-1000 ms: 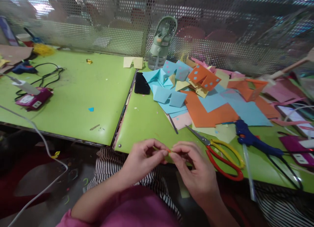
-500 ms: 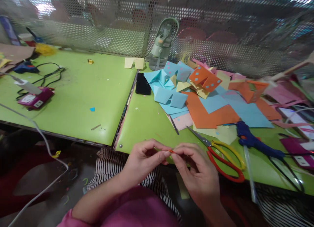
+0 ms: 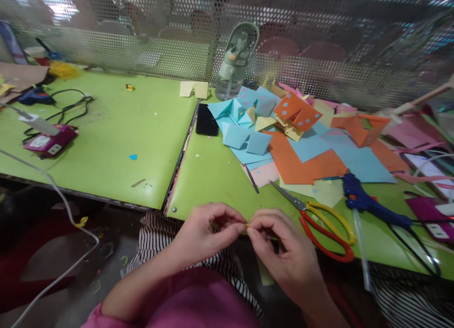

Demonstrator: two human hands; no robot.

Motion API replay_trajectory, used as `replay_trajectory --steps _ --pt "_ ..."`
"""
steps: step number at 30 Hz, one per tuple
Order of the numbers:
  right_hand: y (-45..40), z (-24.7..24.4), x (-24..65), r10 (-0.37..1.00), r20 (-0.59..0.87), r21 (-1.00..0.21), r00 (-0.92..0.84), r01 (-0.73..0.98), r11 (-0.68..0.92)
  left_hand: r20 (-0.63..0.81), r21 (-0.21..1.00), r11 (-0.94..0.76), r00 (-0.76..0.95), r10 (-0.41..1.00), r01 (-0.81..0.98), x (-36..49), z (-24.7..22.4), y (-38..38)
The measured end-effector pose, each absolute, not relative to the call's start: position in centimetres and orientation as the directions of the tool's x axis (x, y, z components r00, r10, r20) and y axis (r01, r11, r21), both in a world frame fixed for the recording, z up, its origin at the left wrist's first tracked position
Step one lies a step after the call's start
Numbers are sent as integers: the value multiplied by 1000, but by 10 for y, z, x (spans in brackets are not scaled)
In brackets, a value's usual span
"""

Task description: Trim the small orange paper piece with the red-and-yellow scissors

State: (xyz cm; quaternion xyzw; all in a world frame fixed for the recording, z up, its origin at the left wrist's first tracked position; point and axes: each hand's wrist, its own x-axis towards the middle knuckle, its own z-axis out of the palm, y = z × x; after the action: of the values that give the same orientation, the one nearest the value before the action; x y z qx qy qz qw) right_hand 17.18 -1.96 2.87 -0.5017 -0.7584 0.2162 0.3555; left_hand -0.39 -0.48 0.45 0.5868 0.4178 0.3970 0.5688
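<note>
Currently both our hands meet at the near edge of the green table (image 3: 213, 176), fingertips pinched together. Left hand (image 3: 204, 233) and right hand (image 3: 283, 252) each clamp one end of a tiny paper scrap (image 3: 247, 225); only a sliver of orange/yellow shows between the thumbs and forefingers. Scrap shape is too small to tell. It sits in the air just over the table edge, above our striped lap.

Just right of the right hand lie the scissors (image 3: 319, 224), red and yellow handles, blades pointing up-left, flat on the table. They are near the hand but not touching it. Further right is a blue glue gun (image 3: 369, 202), with a clear glue stick beside it running toward the table edge.

Behind the scissors we have a paper pile (image 3: 301, 143): blue, orange, yellow and pink sheets overlapping, some folded into small tented shapes with dots on them. A black phone (image 3: 206, 120) lies face-down at the left edge of the pile, next to the seam between two tables. A pale green water bottle (image 3: 234, 63) stands upright behind it, against the perforated metal screen (image 3: 142, 44).

Left table carries a magenta box (image 3: 49, 141) with a black cable, well apart from our hands. A white cable hangs off its front edge.
</note>
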Motion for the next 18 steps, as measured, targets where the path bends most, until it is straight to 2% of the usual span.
replay_trajectory --steps 6,8,10,11,14,16,18 --pt "-21 34 174 920 247 -644 -304 658 391 -33 997 1 412 911 78 -8 2 -4" --pt "-19 34 186 906 276 -591 -322 687 424 -87 995 98 412 907 -7 -8 3 -2" --pt "-17 29 211 883 339 -461 -326 760 458 -165 949 255 399 902 -184 -7 3 0" --pt "-15 24 227 864 372 -354 -338 809 469 -199 904 323 393 898 -280 -6 3 3" --pt "-9 6 282 866 387 -77 -316 925 372 -249 767 425 387 888 -481 -4 1 12" --pt "-5 -3 311 865 358 -22 -351 923 384 -267 680 478 419 868 -556 -1 -1 18" --pt "-2 -7 329 877 323 -45 -356 920 390 -282 591 531 462 841 -607 2 -3 24"
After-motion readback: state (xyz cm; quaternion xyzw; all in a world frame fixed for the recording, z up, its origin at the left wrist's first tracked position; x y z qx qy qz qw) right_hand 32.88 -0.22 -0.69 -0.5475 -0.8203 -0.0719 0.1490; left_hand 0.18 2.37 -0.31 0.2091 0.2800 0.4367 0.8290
